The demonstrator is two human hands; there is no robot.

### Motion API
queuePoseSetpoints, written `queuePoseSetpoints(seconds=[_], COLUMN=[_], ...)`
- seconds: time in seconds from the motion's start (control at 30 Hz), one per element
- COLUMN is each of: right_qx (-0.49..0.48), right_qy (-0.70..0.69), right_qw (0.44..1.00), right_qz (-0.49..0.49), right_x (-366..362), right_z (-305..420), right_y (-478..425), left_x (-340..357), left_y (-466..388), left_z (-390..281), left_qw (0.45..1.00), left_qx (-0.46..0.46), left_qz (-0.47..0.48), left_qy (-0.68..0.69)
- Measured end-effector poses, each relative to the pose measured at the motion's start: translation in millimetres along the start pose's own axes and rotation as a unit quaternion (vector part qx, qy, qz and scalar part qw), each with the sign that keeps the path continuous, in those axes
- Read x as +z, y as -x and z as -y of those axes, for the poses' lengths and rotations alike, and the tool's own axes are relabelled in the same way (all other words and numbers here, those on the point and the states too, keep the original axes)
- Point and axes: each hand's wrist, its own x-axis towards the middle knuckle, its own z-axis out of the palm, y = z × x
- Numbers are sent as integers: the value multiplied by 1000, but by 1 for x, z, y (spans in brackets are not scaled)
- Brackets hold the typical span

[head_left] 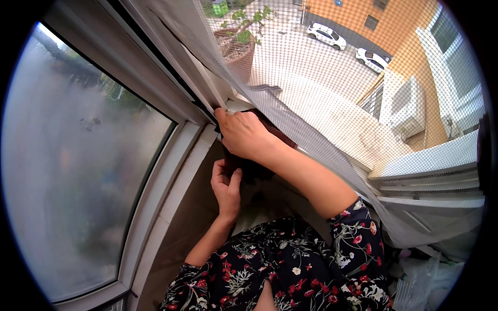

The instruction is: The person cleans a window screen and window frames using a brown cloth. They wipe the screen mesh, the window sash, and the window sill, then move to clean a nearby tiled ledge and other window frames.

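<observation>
A dark brown cloth (277,132) lies over the window sill at the corner, and part of it hangs down below the edge. My right hand (243,134) presses on the cloth, its fingertips against the white window frame (210,91) in the corner. Lower down, my left hand (227,190) has its thumb and fingers at the hanging part of the cloth; the contact there is partly in shadow. Above my right forearm drapes a loose grey mesh screen (299,120), its edge slanting across the sill.
Left stands a fogged glass pane (85,175) in a white frame. Behind the mesh are a potted plant (237,50) on the outer ledge and an outdoor air-conditioner unit (408,105). White cars (327,35) stand in the street below. Clear plastic bags (418,282) lie at the lower right.
</observation>
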Motion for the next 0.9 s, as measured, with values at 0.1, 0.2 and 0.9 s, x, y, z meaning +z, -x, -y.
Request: queuePoseSetpoints(seconds=[0.1,0.2,0.9], right_qx=[-18,-4,-26], right_qy=[9,-19,-14], right_qw=[1000,999,999], right_qz=[-19,27,32], right_x=[-16,-25,-2], right_z=[0,2,-2], right_y=[5,5,-2], left_x=[-3,-5,6], left_y=[4,5,-4], left_z=[-3,-2,11], left_qw=[1000,1000,1000], left_qx=[-1,-2,-5], left_qz=[-7,-15,4], left_qy=[-6,-6,8])
